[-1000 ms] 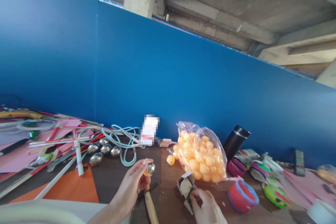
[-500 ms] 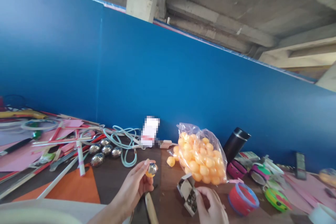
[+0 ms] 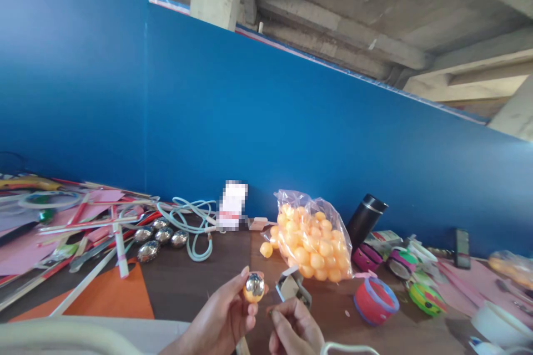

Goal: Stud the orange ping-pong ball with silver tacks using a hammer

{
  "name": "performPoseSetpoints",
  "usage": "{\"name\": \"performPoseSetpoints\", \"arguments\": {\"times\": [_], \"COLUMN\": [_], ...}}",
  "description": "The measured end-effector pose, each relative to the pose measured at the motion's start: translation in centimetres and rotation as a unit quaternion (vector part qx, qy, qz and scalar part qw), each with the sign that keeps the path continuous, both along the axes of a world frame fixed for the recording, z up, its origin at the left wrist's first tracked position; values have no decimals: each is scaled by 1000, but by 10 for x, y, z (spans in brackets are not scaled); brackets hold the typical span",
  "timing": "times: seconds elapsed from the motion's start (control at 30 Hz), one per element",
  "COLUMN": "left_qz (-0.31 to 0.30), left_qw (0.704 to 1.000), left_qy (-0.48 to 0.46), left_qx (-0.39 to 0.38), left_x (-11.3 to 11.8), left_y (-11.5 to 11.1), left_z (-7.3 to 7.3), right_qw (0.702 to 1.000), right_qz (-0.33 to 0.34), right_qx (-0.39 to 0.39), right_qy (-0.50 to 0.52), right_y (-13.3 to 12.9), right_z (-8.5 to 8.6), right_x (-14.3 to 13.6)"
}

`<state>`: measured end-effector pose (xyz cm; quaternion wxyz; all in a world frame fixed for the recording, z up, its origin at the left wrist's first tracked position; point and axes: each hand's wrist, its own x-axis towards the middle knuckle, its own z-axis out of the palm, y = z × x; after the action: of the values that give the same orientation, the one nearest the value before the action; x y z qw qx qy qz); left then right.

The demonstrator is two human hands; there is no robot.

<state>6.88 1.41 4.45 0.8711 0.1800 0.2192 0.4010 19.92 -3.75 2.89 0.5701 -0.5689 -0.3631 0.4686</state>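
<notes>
two hands are low in the frame, near the middle. left hand (image 3: 227,319) has its grip closed on a small ball (image 3: 254,287), orange with a shiny silver part, pinched by the fingertips. right hand (image 3: 293,328) is just beside it with fingers curled; if it pinches something, i cannot tell. behind it a small open box (image 3: 291,287) is on the surface (image 3: 200,277), near a bag of orange balls (image 3: 312,244).

Left hand (image 3: 225,319) pinching half-silvered orange ball (image 3: 254,287), right hand (image 3: 293,330) beside small box (image 3: 292,287), bagged balls (image 3: 312,244) behind

Left hand (image 3: 227,319) raised, fingertips pinched, right hand (image 3: 293,333) loosely curled beside it
</notes>
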Motion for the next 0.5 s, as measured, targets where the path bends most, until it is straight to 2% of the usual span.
{"name": "performPoseSetpoints", "arguments": {"times": [0.13, 0.27, 0.5], "left_qz": [-25, -31, -27], "left_qw": [999, 999, 999], "left_qy": [1, -13, -2], "left_qx": [-36, -38, -46], "left_x": [5, 6, 4], "left_y": [-4, -6, -6], "left_z": [-7, -9, -7], "right_qw": [998, 992, 975], "right_qz": [7, 15, 5], "right_qx": [4, 22, -27], "right_qy": [61, 127, 220], "right_y": [-1, -3, -4], "right_z": [2, 4, 3], "right_x": [0, -3, 3]}}
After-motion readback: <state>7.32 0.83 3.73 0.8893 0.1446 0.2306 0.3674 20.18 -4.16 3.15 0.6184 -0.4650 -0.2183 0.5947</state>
